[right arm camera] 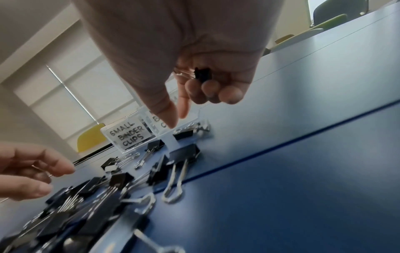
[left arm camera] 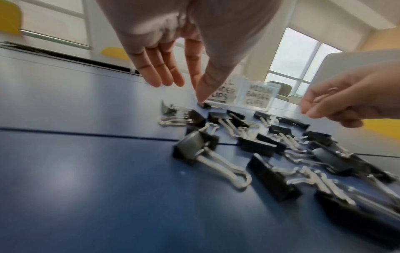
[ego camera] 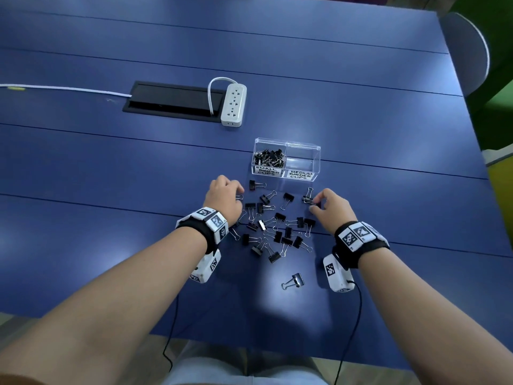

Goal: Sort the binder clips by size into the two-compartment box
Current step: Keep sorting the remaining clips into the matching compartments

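Medium clips (ego camera: 277,232) (scattered) near box (ego camera: 287,159).

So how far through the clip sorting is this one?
Roughly halfway. Done: the small compartment is full of clips, while the medium compartment looks empty. In hand: the right hand holds a clip in its curled fingers and pinches at another; the left hand reaches down onto a clip. Left: the pile of clips on the table.
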`<state>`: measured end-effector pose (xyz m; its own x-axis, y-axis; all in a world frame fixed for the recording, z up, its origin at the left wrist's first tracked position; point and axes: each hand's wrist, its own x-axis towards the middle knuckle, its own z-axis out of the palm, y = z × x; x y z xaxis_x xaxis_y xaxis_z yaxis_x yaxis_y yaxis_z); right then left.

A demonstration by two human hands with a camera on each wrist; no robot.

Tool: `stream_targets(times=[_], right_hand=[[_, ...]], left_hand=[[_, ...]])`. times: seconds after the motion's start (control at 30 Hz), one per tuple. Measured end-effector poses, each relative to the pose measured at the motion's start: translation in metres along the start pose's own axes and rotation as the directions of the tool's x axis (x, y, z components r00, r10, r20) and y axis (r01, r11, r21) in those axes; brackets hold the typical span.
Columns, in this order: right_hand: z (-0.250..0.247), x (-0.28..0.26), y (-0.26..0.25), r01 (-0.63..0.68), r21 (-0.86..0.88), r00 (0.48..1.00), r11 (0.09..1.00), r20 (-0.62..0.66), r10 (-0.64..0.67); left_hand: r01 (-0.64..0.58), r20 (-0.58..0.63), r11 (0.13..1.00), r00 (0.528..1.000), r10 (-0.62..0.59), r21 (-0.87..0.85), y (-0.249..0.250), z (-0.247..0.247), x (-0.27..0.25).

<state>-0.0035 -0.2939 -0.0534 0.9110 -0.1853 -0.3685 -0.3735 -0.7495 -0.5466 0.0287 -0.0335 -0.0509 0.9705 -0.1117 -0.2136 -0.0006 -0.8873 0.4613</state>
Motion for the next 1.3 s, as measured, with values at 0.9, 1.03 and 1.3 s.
stream_targets(times=[0.9,1.03,1.3], right_hand=[[0.008,0.064,-0.137,0.237,-0.079,0.971,0.968,-0.003,-0.238],[0.012,0.046,-0.119,0.257,-0.039,0.965,0.965,-0.05,-0.259],[0.069,-0.031,-0.063,0.371,-0.113,0.9,0.922,0.289,-0.326]], left_hand=[[0.134,0.244,0.966,0.967,-0.078,-0.221,-0.02,0.001,-0.015],[0.176,0.235,0.962,0.964,-0.126,-0.207,-0.027,-0.007,-0.009],[0.04,0.299,0.988,0.954,0.007,-0.15,-0.024,-0.005,-0.019]])
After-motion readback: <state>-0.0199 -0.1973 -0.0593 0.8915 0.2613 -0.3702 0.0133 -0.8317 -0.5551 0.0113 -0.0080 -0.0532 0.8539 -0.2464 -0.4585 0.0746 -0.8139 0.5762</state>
